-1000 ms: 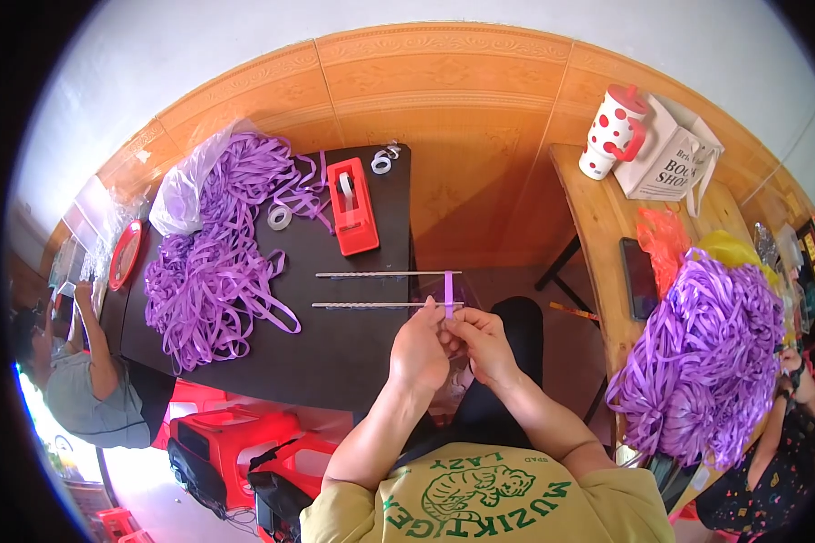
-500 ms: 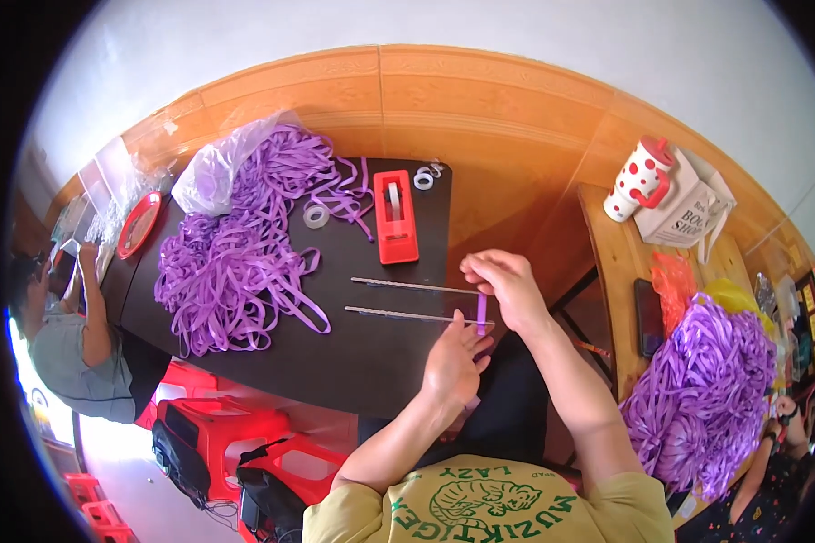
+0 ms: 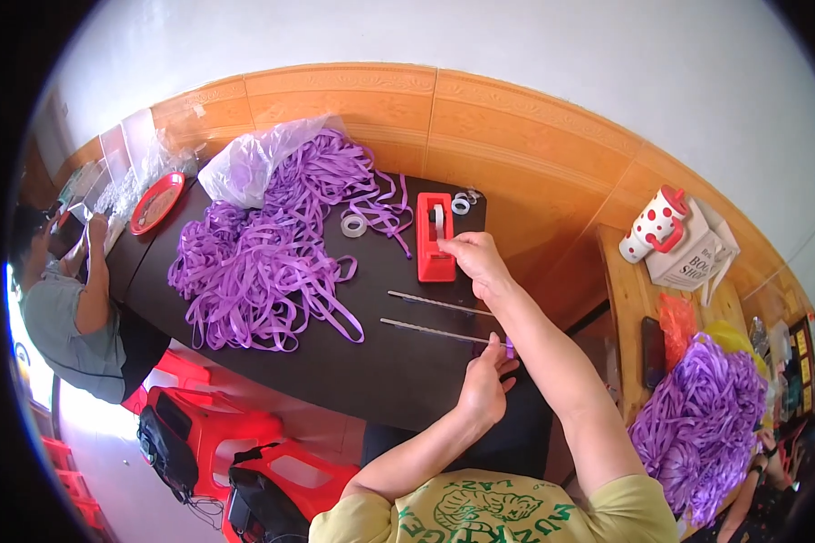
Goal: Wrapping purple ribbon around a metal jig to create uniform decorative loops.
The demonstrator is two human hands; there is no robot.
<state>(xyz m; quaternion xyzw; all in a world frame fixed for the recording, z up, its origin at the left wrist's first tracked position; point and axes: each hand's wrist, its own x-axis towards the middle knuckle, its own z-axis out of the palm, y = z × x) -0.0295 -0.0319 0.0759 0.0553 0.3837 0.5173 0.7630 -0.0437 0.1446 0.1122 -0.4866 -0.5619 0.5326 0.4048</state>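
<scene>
Dark table (image 3: 362, 385) under two thin rods (image 3: 426, 328): my left hand (image 3: 485, 387) pinches purple ribbon (image 3: 510, 349) at the nearer rod's end. My right hand (image 3: 476, 260) is at the red tape dispenser (image 3: 436, 266); whether it grips tape, I cannot tell.

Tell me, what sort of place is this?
Probably a small, informal indoor workroom, though it could be part of a home or shop: there's a big heap of purple ribbon, a red tape dispenser and red stools.
</scene>
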